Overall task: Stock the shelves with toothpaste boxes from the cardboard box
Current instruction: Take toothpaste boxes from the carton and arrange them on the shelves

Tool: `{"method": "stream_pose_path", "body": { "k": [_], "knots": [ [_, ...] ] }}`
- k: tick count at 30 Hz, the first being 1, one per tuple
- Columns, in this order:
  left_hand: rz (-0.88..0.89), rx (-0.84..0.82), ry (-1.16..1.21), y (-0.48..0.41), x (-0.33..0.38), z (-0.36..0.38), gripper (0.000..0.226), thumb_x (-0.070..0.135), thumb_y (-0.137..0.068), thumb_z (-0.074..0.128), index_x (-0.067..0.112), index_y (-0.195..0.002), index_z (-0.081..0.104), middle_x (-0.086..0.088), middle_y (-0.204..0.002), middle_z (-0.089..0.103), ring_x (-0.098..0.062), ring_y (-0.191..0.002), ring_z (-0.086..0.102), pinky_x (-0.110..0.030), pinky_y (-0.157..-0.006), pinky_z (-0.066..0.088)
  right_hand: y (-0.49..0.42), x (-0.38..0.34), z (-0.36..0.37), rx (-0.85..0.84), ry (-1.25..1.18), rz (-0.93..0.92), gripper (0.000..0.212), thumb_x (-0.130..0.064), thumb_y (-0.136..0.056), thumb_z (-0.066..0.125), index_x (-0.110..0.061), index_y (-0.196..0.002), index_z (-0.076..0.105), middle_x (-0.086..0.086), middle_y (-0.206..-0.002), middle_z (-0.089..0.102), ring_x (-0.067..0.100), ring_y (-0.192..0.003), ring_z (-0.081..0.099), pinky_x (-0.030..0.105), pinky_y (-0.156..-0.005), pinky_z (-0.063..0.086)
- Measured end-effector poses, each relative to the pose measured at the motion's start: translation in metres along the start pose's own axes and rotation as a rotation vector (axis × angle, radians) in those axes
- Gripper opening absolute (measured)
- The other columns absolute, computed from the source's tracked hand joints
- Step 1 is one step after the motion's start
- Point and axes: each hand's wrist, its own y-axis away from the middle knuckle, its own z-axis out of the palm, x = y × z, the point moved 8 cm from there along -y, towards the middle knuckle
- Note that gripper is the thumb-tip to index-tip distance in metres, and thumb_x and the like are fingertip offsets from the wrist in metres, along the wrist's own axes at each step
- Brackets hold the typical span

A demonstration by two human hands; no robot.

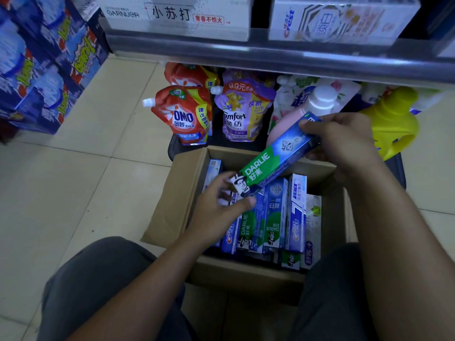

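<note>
The left hand (216, 205) pinches, as it seems, the lower end of the Darlie toothpaste box (273, 163), which slants up to the right hand (344, 141), curled around its far end. Just below both grips stands the open cardboard box (172, 193).

Upper right end of the Darlie box (270, 163) is covered by the right hand (344, 141); its lower left end sits partly under left hand (219, 205) fingers. Left forearm (157, 267) hides the leftmost toothpaste boxes (273, 217) in the cardboard box (172, 200); right forearm (394, 217) covers its right wall. Pink bottle (283, 129), mid-right, mostly behind the held box. White cartons (172, 16) cut by the top edge, small print blurred. Blue packs (44, 57), upper left, cut by the left edge, smeared. Fine print on boxes unreadable.
</note>
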Motion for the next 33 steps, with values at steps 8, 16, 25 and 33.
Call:
{"method": "stream_pose_path", "body": {
  "k": [8, 16, 25, 33],
  "knots": [
    [-0.208, -0.326, -0.957, -0.003, -0.065, 0.064, 0.079, 0.058, -0.096, 0.052, 0.010, -0.154, 0.029, -0.013, -0.152, 0.039, -0.036, -0.140, 0.035, -0.049, -0.106, 0.044, -0.002, -0.005, -0.016, 0.099, -0.142, -0.030, 0.018, -0.018, -0.085, 0.076, -0.015, -0.076, 0.061, 0.009, -0.062, 0.063, 0.022, -0.041, 0.052, 0.023, -0.043, 0.046],
    [-0.228, -0.357, -0.873, 0.004, -0.077, 0.083, 0.067, 0.045, -0.095, 0.065, 0.016, -0.146, 0.034, -0.013, -0.143, 0.037, -0.035, -0.134, 0.034, -0.047, -0.105, 0.044, -0.005, -0.003, -0.018, 0.102, -0.194, -0.018, 0.019, -0.017, -0.087, 0.075, -0.014, -0.077, 0.059, 0.011, -0.065, 0.064, 0.021, -0.038, 0.053, 0.025, -0.044, 0.048],
    [-0.349, -0.319, -0.633, -0.001, -0.086, 0.086, 0.094, 0.017, -0.082, 0.082, 0.031, -0.150, 0.019, -0.014, -0.146, 0.038, -0.035, -0.132, 0.043, -0.044, -0.103, 0.047, 0.000, -0.006, -0.013, 0.071, -0.217, -0.025, 0.021, -0.016, -0.089, 0.075, -0.013, -0.075, 0.060, 0.012, -0.066, 0.065, 0.020, -0.041, 0.055, 0.025, -0.046, 0.051],
    [-0.437, -0.216, -0.462, -0.007, -0.091, 0.086, 0.090, 0.018, -0.083, 0.081, 0.021, -0.156, 0.028, -0.010, -0.154, 0.034, -0.033, -0.139, 0.040, -0.046, -0.110, 0.046, 0.004, -0.006, -0.011, 0.073, -0.209, -0.019, 0.017, -0.017, -0.089, 0.076, -0.011, -0.083, 0.061, 0.016, -0.076, 0.068, 0.025, -0.048, 0.054, 0.027, -0.048, 0.051]
  ]
}}
